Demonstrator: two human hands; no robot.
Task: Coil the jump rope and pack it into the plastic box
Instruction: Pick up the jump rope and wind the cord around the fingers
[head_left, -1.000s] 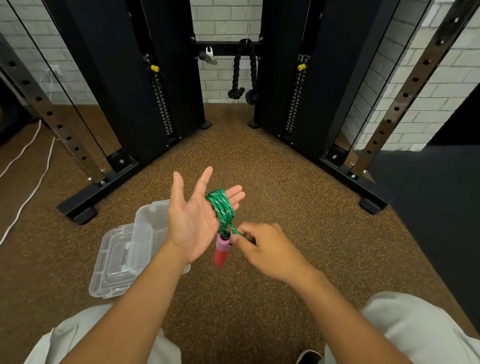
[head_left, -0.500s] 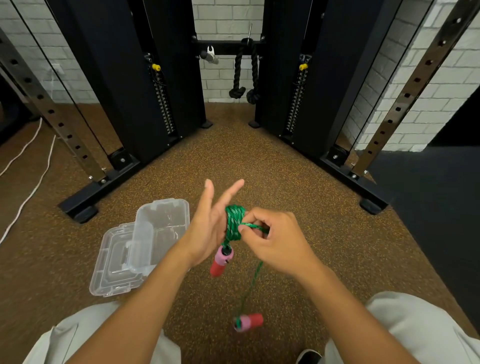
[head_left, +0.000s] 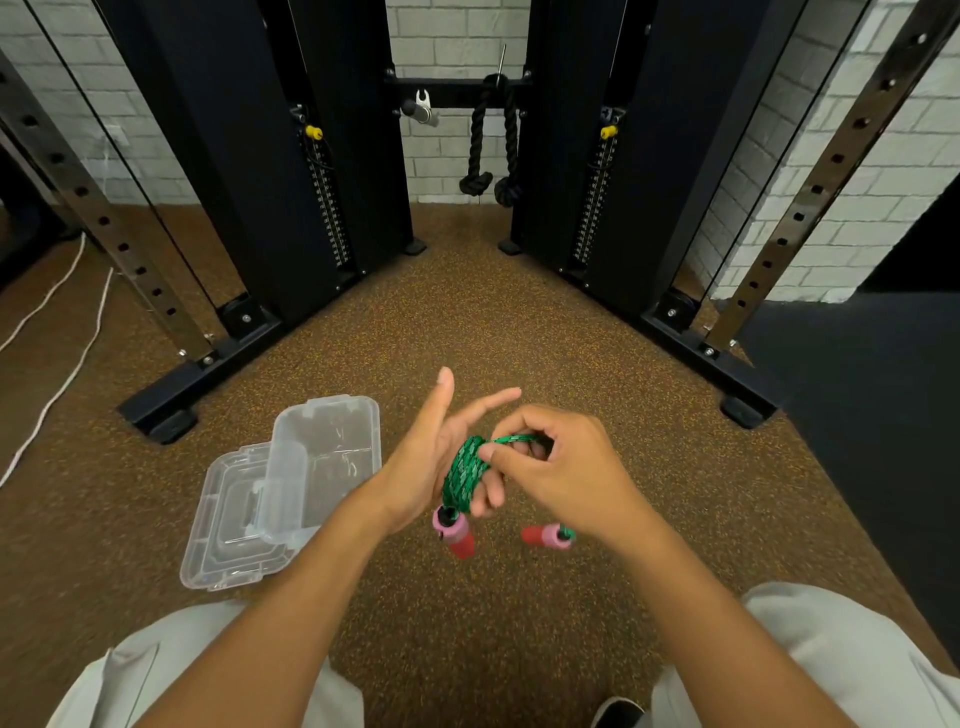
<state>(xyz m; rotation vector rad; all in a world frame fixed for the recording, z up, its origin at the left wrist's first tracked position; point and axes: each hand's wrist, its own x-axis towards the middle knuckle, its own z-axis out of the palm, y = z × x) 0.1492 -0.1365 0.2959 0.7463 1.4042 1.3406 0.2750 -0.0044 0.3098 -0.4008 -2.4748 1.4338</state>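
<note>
A green jump rope (head_left: 464, 472) is wound in several turns around the lower fingers of my left hand (head_left: 423, 467), whose thumb and forefinger point up. One pink-and-red handle (head_left: 453, 531) hangs below that hand. My right hand (head_left: 553, 470) pinches the free strand at the coil's top; the second pink-and-red handle (head_left: 548, 535) dangles under its wrist. The clear plastic box (head_left: 327, 457) stands open on the floor to the left, its lid (head_left: 228, 525) lying beside it.
A black cable machine's two towers (head_left: 270, 171) and base feet (head_left: 176, 384) flank the brown speckled floor ahead. A black tricep rope (head_left: 488, 140) hangs at the back. White cords (head_left: 57, 332) lie far left. My knees in light trousers (head_left: 831, 654) frame the bottom.
My right hand has carried the rope around my left fingers for another turn. The free strand has shortened, lifting the second handle from low near the floor up under my right wrist.
</note>
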